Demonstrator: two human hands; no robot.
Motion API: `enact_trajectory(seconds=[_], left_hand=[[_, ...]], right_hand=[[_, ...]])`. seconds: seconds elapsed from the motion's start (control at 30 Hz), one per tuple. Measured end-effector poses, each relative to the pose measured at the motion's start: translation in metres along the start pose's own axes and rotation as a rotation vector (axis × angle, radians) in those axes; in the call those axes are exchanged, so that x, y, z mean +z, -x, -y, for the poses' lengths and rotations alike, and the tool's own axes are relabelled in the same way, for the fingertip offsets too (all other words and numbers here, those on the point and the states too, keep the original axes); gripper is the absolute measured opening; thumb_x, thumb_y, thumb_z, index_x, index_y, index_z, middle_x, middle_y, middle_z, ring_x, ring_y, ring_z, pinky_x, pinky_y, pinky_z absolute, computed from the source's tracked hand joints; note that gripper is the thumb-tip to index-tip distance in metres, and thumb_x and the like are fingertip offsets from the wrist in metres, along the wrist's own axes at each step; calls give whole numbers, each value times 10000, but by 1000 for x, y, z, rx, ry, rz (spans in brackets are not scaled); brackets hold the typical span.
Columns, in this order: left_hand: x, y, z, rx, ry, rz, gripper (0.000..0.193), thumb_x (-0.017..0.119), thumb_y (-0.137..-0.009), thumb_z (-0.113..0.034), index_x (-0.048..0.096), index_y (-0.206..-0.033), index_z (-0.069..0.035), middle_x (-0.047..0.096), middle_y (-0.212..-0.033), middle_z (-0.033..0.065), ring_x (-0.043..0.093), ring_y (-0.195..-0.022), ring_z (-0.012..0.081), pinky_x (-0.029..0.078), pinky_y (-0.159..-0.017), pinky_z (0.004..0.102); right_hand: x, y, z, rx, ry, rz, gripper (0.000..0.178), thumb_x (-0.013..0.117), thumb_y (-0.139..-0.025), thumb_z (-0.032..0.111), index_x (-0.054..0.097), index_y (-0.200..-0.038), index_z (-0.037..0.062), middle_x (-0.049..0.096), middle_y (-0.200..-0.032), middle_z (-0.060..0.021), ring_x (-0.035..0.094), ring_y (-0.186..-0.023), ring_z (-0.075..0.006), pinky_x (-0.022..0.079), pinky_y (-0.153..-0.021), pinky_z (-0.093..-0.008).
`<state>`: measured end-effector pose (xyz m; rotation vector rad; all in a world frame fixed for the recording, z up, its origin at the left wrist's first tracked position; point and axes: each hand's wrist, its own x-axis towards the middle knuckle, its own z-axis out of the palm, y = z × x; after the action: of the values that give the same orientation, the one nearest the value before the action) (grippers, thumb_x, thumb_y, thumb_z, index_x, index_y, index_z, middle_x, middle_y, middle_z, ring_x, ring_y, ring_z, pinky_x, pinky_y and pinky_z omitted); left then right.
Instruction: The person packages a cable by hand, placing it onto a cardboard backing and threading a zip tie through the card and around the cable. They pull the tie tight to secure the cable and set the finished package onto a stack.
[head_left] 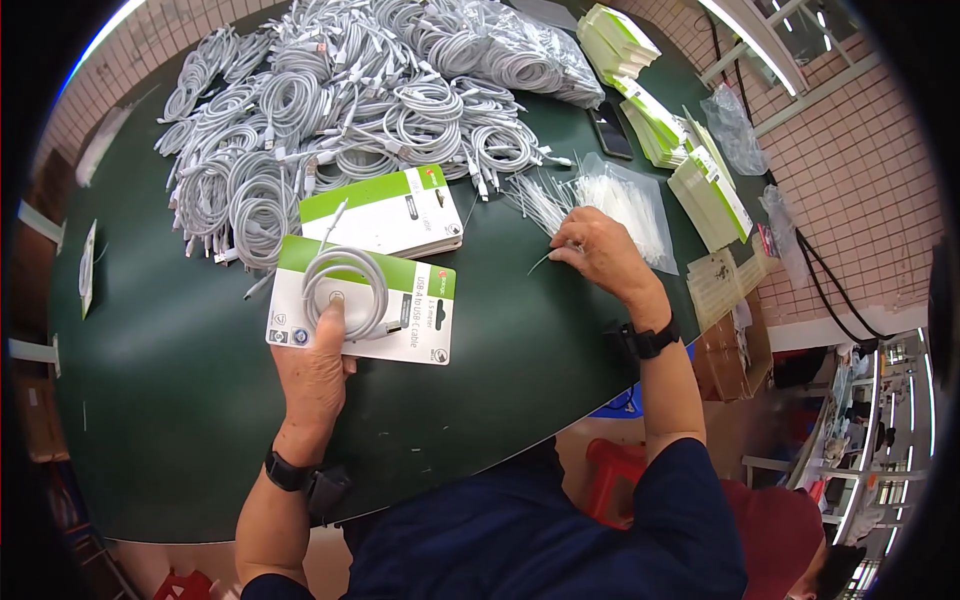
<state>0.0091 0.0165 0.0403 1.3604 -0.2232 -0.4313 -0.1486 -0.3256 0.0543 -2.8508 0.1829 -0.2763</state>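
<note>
My left hand (312, 380) grips a white and green backing card (425, 345) from its near edge. A coiled grey USB cable (379, 292) lies on the card, and my left thumb presses inside the coil. To the right, the fingers of my right hand (607, 258) pinch a thin cable tie (539, 264), whose end sticks out to the left. Just beyond that hand, a heap of white cable ties (628, 205) spreads over a clear plastic bag. Behind the held card rests a stack of similar cards (365, 218).
A large pile of coiled grey cables (290, 105) covers the far left of the green table (170, 400), partly under clear plastic (540, 60). A phone (610, 132) and several card stacks (708, 198) line the right. A red stool (612, 480) and another person's sleeve (770, 530) show below right.
</note>
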Motion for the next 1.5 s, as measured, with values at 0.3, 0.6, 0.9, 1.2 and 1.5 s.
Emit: enact_trajectory(seconds=[0.3, 0.6, 0.9, 1.2, 1.5], left_hand=[[4, 5, 0, -9, 18, 18, 361, 641, -953, -86, 544, -1282, 26, 640, -941, 73, 561, -564, 64, 410, -371, 206], [7, 17, -8, 29, -82, 1, 335, 675, -933, -84, 573, -1232, 28, 654, -952, 70, 571, -566, 73, 434, -389, 212], [-4, 25, -8, 694, -514, 287, 297, 753, -837, -41, 673, -1115, 28, 665, -757, 66, 629, -582, 138, 488, -490, 271], [-2, 18, -15, 1098, -644, 605, 393, 775, -707, -58, 736, -1089, 27, 596, -673, 30, 541, -513, 149, 435, -463, 287], [-3, 19, -9, 1179, -597, 667, 455, 746, -705, -73, 732, -1150, 22, 506, -622, -2, 497, -498, 128, 385, -428, 285]], right_hand=[[13, -1, 16, -7, -34, -33, 142, 750, -858, 108, 649, -913, 24, 622, -856, -118, 635, -819, -319, 521, -724, -405], [14, -16, 33, 290, -642, -268, 111, 711, -939, 84, 629, -968, 16, 704, -827, -61, 634, -683, -134, 498, -608, -263], [7, -34, 61, 471, -1197, -232, 137, 716, -959, 105, 640, -1045, 30, 697, -829, -45, 597, -684, -52, 458, -579, -184], [9, -51, 91, 324, -1419, -43, 167, 715, -963, 114, 693, -1072, -11, 705, -863, -56, 607, -691, -70, 477, -591, -195], [19, -44, 102, 160, -1344, 43, 155, 699, -942, 45, 712, -1072, -38, 707, -879, -75, 640, -688, -99, 509, -605, -212]])
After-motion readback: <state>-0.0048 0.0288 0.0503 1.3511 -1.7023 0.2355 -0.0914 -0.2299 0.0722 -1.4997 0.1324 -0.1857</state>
